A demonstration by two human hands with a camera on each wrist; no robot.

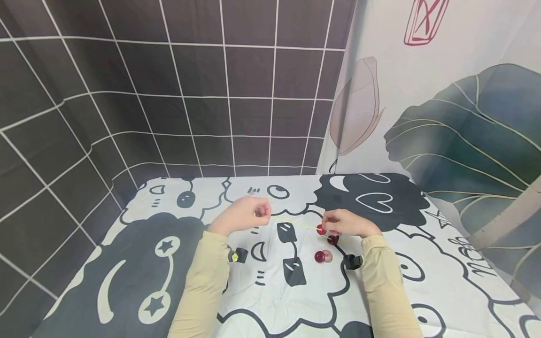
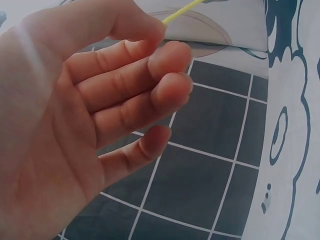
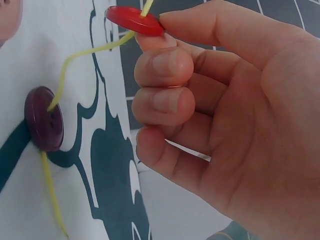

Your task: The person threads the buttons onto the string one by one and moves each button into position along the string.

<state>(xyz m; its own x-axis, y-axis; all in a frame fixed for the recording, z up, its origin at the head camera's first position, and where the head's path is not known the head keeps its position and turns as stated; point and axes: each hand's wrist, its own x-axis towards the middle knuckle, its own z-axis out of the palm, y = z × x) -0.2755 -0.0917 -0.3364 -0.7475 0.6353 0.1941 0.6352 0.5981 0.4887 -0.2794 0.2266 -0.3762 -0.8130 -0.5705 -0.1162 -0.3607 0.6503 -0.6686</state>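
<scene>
My left hand [image 1: 243, 216] pinches a yellow string [image 2: 182, 12] between thumb and index finger, its other fingers loosely bent. From there the string stretches across to a red button [image 3: 131, 20], passing through it. Thumb and fingertips of my right hand [image 1: 348, 222] pinch this button by its edge. Further along the same string a dark purple button [image 3: 44, 119] is threaded, with the string's tail hanging below it. On the cloth nearer the body lie a dark red button [image 1: 320, 257] and a pink button [image 1: 328, 256], side by side.
A black-and-white cartoon cloth [image 1: 270, 310] covers the table. Behind it hangs a dark grid-patterned curtain [image 1: 203, 112], and a leaf-printed curtain [image 1: 460, 136] is on the right. Dark wrist devices [image 1: 352, 262] sit on both forearms.
</scene>
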